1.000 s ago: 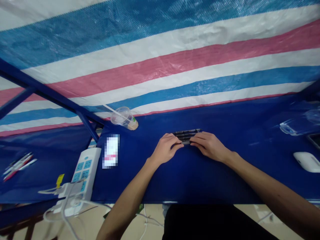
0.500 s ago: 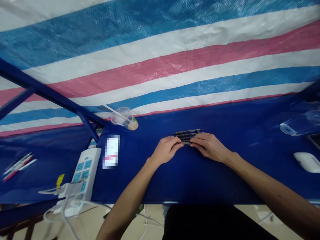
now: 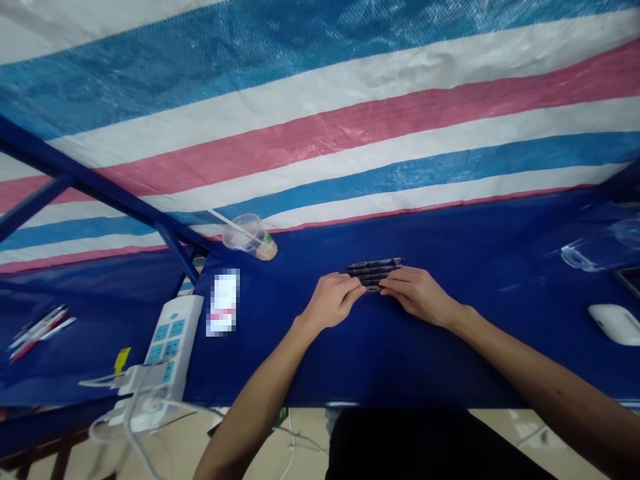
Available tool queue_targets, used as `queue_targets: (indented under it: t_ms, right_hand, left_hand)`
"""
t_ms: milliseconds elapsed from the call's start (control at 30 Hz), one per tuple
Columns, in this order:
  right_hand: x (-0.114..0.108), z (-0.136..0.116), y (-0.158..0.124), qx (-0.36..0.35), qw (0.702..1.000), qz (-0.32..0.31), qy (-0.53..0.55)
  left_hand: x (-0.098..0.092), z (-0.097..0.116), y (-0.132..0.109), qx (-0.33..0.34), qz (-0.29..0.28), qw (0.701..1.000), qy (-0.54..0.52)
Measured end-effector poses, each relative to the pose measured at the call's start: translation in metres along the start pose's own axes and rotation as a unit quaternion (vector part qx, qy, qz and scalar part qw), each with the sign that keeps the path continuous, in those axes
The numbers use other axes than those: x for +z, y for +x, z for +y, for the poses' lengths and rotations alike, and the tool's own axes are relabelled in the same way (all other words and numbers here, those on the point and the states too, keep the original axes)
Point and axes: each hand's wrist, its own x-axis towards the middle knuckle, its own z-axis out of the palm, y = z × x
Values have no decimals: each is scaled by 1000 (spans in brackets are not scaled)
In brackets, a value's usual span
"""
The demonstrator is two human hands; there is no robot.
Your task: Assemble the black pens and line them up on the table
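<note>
The left arm (image 3: 260,393) rises from the bottom of the frame and the right arm (image 3: 530,360) comes in from the lower right, both reaching toward the middle of the bench (image 3: 440,367), which has a dark blue cover. The left hand (image 3: 333,301) and right hand (image 3: 417,295) lie low, palms down, with their fingertips facing each other and a narrow gap between them. Both make a narrow grip on a row of dark pens (image 3: 375,272), which lie side by side and roughly level, just above the gap at the centre of the frame. The exact number of pens is hard to tell.

Left of the hands are a blurred card (image 3: 223,302), a white power strip (image 3: 173,340) and a plastic cup (image 3: 249,237) with a straw. More pens (image 3: 43,333) lie at the far left. A white mouse (image 3: 616,324) sits at the right edge, and a striped tarp (image 3: 320,127) fills the top.
</note>
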Motion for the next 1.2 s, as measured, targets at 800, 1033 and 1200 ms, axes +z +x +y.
queue_targets:
  t_ms: [800, 1033, 1200]
  right_hand:
    - [-1, -6, 0, -13, 1000, 15, -2]
    - [-7, -16, 5, -39, 996, 30, -71]
    - [-7, -18, 5, -43, 994, 50, -88]
  left_hand:
    - [5, 1, -4, -39, 5, 999, -21]
    - [2, 4, -4, -77, 4, 992, -105]
    - [1, 6, -3, -79, 6, 989, -124]
